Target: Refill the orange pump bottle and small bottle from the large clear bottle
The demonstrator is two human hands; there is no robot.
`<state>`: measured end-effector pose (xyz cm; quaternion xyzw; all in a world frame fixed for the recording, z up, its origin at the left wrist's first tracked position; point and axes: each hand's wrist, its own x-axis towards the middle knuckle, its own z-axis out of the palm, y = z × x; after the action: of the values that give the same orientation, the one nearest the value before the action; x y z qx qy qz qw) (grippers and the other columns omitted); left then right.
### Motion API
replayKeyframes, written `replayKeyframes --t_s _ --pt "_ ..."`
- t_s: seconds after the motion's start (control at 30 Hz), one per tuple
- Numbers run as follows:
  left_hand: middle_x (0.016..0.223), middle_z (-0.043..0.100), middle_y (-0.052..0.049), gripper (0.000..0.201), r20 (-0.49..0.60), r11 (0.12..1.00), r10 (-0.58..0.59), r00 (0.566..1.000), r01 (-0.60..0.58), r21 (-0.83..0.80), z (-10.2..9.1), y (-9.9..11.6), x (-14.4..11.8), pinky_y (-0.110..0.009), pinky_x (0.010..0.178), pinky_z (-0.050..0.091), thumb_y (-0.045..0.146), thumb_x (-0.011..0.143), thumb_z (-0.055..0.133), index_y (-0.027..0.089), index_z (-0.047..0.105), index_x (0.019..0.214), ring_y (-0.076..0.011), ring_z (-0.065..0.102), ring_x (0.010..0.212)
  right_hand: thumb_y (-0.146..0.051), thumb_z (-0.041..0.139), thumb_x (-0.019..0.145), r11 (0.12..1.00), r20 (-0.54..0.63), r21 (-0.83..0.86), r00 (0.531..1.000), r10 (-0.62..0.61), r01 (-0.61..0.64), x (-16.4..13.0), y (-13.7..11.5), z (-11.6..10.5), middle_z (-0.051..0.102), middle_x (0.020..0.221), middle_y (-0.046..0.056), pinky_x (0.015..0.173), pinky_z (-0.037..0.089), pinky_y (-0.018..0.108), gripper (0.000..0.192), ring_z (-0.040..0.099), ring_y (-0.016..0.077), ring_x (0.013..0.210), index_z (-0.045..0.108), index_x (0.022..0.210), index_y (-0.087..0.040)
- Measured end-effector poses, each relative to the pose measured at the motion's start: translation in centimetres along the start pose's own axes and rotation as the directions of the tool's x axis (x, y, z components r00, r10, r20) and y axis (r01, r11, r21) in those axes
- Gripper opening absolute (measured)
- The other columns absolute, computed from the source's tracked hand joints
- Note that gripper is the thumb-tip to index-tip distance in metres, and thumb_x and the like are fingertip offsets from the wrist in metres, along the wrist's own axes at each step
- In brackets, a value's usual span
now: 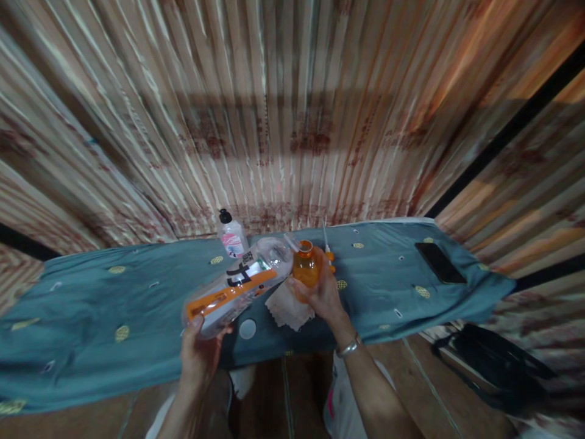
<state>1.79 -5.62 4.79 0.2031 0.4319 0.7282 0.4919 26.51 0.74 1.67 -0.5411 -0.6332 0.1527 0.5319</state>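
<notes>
Jug (237,286), one, tilted, left hand (198,353) gripping base; right hand (322,292) wraps one orange bottle (305,268) at 3 o'clock; one sanitizer (231,235) at 12.

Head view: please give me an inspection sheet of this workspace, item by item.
Surface: table under a teal cloth with small gold motifs, edges draped.
Job's things: large clear bottle with orange label, tilted, neck towards a small orange bottle; whether the necks touch cannot be told.
Clutter: pump bottle with pink label by the wall; white cloth; white round cap; dark phone; thin orange-tipped tool.
Hands: left hand grips the large bottle's base; right hand, fingers around the small bottle, bracelet on the wrist.
Cables: nothing seen.
Surroundings: corrugated metal wall; black bag on the floor to the right.
</notes>
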Motion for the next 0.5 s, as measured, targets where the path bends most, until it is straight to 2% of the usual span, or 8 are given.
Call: replayKeyframes --t_s 0.13,0.23,0.4,0.5 --pt "0.081 0.077 -0.005 0.054 -0.024 0.999 0.027 0.999 -0.026 0.030 -0.2 0.3 0.1 -0.025 0.040 0.050 0.045 0.050 0.091 0.021 0.073 0.095 -0.0220 0.069 0.059 -0.048 0.087 0.080 0.999 -0.002 -0.010 0.999 -0.044 0.044 0.1 0.0 0.2 0.062 0.148 0.019 0.116 0.053 0.054 0.094 0.062 0.0341 0.138 0.041 0.156 -0.018" --pt "0.080 0.077 -0.006 0.053 -0.025 0.998 0.046 0.999 -0.045 0.034 -0.3 0.6 0.1 -0.022 0.037 0.047 0.047 0.050 0.091 0.020 0.073 0.092 -0.0213 0.069 0.058 -0.046 0.088 0.079 0.998 0.015 0.007 0.998 -0.059 0.059 0.1 -0.1 0.5 0.063 0.146 0.019 0.115 0.055 0.054 0.094 0.063 0.0344 0.136 0.042 0.157 -0.019" --pt "0.076 0.078 -0.004 0.056 -0.064 0.999 0.035 0.997 -0.033 0.041 -0.3 1.2 0.0 -0.025 0.039 0.053 0.049 0.044 0.093 0.020 0.076 0.088 -0.0206 0.069 0.055 -0.044 0.088 0.077 0.998 0.035 0.018 0.997 -0.068 0.067 0.0 -0.1 0.8 0.065 0.144 0.017 0.113 0.057 0.056 0.095 0.063 0.0359 0.136 0.042 0.157 -0.022" --pt "0.075 0.077 -0.003 0.057 -0.085 0.998 0.043 0.995 -0.039 0.046 -0.2 1.5 0.0 -0.024 0.038 0.052 0.050 0.041 0.094 0.020 0.076 0.086 -0.0209 0.070 0.056 -0.045 0.090 0.075 0.997 0.021 -0.018 0.997 -0.072 0.072 -0.2 0.1 0.9 0.061 0.149 0.021 0.116 0.053 0.059 0.099 0.060 0.0383 0.140 0.041 0.156 -0.018"
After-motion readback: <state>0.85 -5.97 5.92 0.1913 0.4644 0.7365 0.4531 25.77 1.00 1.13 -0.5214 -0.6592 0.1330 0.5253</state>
